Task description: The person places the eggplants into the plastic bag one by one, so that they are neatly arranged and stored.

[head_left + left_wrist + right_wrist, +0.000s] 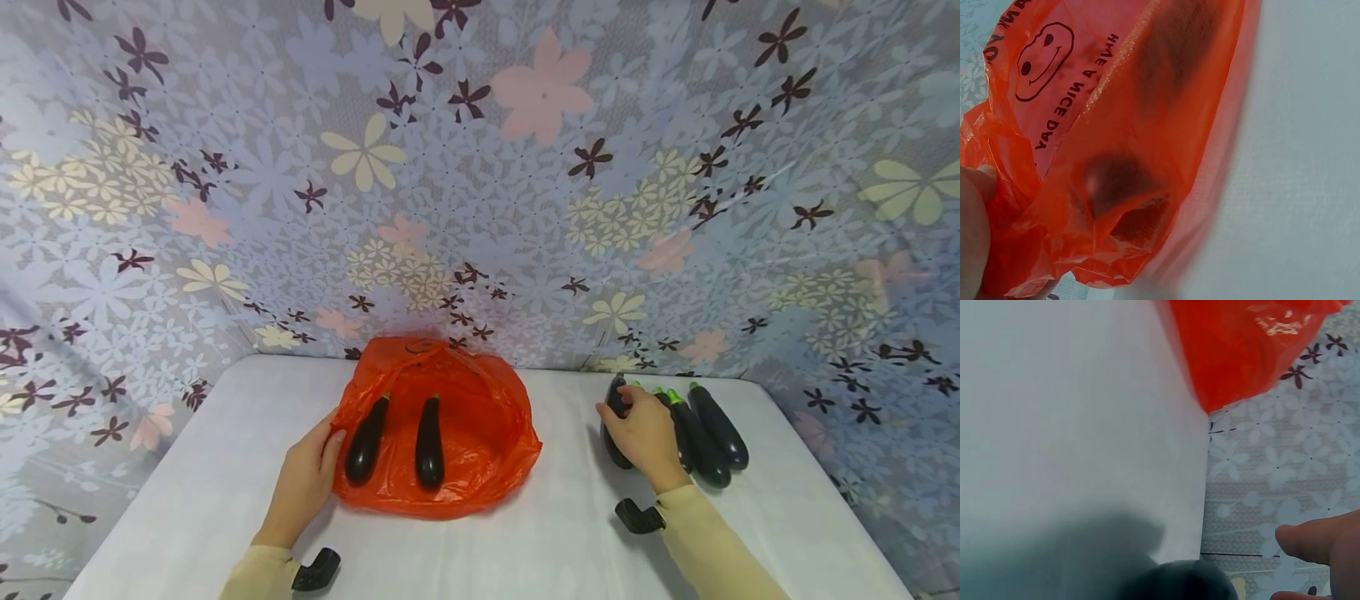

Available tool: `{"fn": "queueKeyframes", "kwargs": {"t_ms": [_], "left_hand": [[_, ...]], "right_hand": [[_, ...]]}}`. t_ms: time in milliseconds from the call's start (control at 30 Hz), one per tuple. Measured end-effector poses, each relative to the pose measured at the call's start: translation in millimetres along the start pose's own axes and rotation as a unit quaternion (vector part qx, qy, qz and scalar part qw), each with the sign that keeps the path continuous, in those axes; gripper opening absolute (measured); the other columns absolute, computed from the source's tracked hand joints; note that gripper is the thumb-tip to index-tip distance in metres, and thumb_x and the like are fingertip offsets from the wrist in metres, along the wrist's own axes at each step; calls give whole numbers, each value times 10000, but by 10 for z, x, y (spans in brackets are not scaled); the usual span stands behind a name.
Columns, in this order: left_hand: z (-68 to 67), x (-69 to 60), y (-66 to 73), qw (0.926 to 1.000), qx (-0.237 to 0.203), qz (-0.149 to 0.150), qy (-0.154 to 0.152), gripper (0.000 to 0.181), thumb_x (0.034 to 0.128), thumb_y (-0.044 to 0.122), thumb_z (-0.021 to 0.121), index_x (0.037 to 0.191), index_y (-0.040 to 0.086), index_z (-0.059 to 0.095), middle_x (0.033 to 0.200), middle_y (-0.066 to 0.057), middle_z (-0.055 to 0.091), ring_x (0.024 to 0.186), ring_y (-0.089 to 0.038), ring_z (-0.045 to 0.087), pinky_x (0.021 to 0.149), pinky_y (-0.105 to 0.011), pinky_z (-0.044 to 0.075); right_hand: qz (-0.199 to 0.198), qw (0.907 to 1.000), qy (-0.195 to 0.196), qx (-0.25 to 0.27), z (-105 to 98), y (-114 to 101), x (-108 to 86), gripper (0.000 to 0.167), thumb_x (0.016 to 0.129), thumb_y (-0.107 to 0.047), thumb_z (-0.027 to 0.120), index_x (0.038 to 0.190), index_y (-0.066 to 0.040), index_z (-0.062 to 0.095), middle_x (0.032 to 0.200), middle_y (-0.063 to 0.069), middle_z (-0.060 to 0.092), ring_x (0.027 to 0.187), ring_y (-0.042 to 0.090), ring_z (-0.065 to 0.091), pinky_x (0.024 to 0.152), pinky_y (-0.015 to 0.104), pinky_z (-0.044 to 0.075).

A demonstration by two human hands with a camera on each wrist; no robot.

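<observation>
An open red plastic bag (480, 492) lies on the table with two dark eggplants (367, 442) (430, 446) resting in its mouth. My left hand (303, 475) grips the bag's left edge; in the left wrist view the thumb (982, 181) presses on crumpled red plastic (1016, 219), and dark shapes show through it. On the right, my right hand (645, 429) has thumb and fingers around the upper part of the leftmost eggplant (615, 448). The right wrist view shows that eggplant's rounded end (1179, 581) at the bottom, with the thumb (1310, 540) to its right.
Several more eggplants (718, 425) lie side by side just right of my right hand. The white table (570, 542) ends at a flower-patterned cloth (480, 208) behind. A black curved piece (637, 517) (317, 570) sits at each wrist.
</observation>
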State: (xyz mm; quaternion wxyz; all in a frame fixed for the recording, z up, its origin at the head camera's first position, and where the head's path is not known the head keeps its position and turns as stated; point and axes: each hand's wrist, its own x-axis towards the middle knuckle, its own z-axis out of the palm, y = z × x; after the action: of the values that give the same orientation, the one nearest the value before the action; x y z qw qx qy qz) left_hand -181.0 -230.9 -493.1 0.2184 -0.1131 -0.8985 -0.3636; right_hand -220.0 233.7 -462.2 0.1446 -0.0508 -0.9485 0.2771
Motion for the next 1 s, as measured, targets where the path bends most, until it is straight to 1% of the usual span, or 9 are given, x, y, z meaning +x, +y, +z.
{"fn": "queueKeyframes", "kwargs": {"t_ms": [200,300,367,433,500,567,600,767,1000], "left_hand": [[3,10,9,10000,-8,-13,-21,412,999,40,599,1402,-24,546,1273,-215,654,1181,-404,623,1008,-561,477],[2,9,14,10000,-2,-16,-15,408,1001,46,596,1400,-24,547,1269,-216,655,1177,-405,625,1006,-562,479],[1,8,16,10000,5,-22,-26,408,1003,48,595,1401,-25,545,1272,-217,653,1179,-406,624,1007,-563,479],[-2,3,20,10000,13,-37,-52,413,1003,50,594,1405,-28,540,1280,-219,649,1184,-407,621,1006,-565,479],[-5,-2,21,10000,14,-64,-75,417,1004,50,594,1409,-30,535,1288,-222,644,1191,-409,616,1010,-566,475],[-8,-5,26,9999,14,-99,-102,420,1007,55,590,1414,-32,530,1296,-224,639,1197,-411,612,1013,-567,472],[-9,-6,28,9999,12,-119,-116,422,1009,57,587,1416,-33,526,1298,-225,637,1199,-412,610,1014,-568,471],[-10,-13,39,9997,3,-191,-176,425,1018,68,574,1426,-35,514,1306,-227,631,1206,-414,604,1019,-572,465],[-9,-16,50,9998,48,-153,-139,427,1019,73,576,1426,-36,513,1306,-229,631,1198,-416,609,1014,-571,467]], "right_hand": [[-23,9981,-152,-599,35,-14,22,583,923,-285,712,1286,144,558,1171,345,618,1050,489,609,865,608,518],[-47,9957,-308,-869,45,-28,23,599,920,-291,717,1277,162,553,1169,368,607,1034,504,607,853,609,523],[-131,9941,-367,-1014,52,-39,19,601,911,-287,733,1258,173,560,1157,384,601,1004,514,612,833,608,531],[-313,9918,-377,-1182,57,-53,17,601,890,-274,760,1227,188,573,1125,398,602,962,523,620,812,609,537],[-489,9887,-378,-1366,68,-65,18,600,868,-257,784,1201,199,581,1095,405,601,941,530,621,813,611,534],[-571,9855,-409,-1544,75,-81,26,606,848,-243,801,1185,209,578,1071,408,594,935,537,614,817,611,530],[-582,9840,-440,-1626,78,-89,33,609,842,-235,806,1182,214,575,1065,410,589,937,539,611,820,611,528],[-349,9806,-609,-1829,109,-112,47,583,839,-190,794,1187,214,558,1080,406,549,985,550,583,807,616,532],[-330,9796,-501,-1920,129,-107,55,409,809,-75,698,1089,203,589,994,376,550,915,538,584,741,625,532]]}}
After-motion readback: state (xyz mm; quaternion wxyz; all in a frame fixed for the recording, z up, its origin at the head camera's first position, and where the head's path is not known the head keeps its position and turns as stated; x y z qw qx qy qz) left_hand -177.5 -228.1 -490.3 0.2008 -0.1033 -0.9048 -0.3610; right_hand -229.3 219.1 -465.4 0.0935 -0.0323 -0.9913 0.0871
